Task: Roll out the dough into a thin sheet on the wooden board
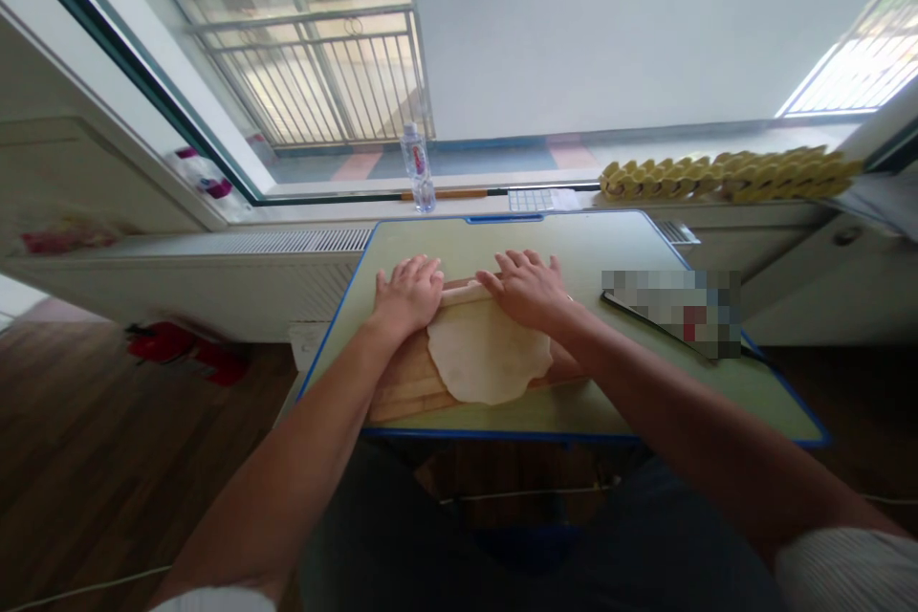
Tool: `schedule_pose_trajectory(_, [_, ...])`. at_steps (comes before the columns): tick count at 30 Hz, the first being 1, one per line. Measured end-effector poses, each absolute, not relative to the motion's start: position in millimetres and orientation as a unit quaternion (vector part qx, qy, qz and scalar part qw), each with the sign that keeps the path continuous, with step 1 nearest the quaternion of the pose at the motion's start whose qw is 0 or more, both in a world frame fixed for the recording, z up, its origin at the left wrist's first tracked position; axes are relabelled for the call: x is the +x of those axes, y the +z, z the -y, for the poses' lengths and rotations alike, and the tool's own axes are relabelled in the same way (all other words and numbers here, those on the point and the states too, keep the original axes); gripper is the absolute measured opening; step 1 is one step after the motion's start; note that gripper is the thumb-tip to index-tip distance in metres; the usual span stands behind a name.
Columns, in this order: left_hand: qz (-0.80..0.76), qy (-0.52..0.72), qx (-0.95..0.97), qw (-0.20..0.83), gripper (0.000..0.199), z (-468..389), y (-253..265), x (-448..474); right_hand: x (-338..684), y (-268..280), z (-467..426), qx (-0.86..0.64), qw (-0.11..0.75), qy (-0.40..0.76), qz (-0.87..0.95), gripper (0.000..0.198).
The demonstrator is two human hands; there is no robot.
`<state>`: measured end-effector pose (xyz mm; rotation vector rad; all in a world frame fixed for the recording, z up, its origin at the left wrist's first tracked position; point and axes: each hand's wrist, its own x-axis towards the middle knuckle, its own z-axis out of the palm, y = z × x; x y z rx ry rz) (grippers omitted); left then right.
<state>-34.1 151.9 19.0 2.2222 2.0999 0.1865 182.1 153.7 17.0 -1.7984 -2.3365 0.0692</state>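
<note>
Reaching forward with both forearms, a little inward, over the near edge of the table. Just past this edge, flat on a wooden board, a broad thin sheet of dough, between the forearms and on the near side of the fingers. At the left end of its rolled far edge, left hand placed palm down, with fingers straight and slightly spread. At the right end, right hand laid in similar manner, with fingers open like a fan and thumb directed to the left. Perhaps pressing also on a rolling pin, but too covered by the palms to say surely. To the right, on the table, a flat blurred-out object. Farther, on the windowsill, a clear bottle, upright, and a long yellow row of pieces. Behind these, a large window.
</note>
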Motion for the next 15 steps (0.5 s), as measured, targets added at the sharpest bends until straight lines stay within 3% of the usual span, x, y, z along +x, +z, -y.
schedule_pose_trajectory(7, [-0.685, 0.062, 0.723, 0.057, 0.059, -179, 20, -36, 177, 14, -173, -0.622, 0.106, 0.017, 0.776, 0.072])
schedule_pose_trajectory(15, [-0.659, 0.08, 0.748, 0.006, 0.059, -116, 15, -31, 187, 9, -114, -0.609, 0.113, -0.007, 0.785, 0.075])
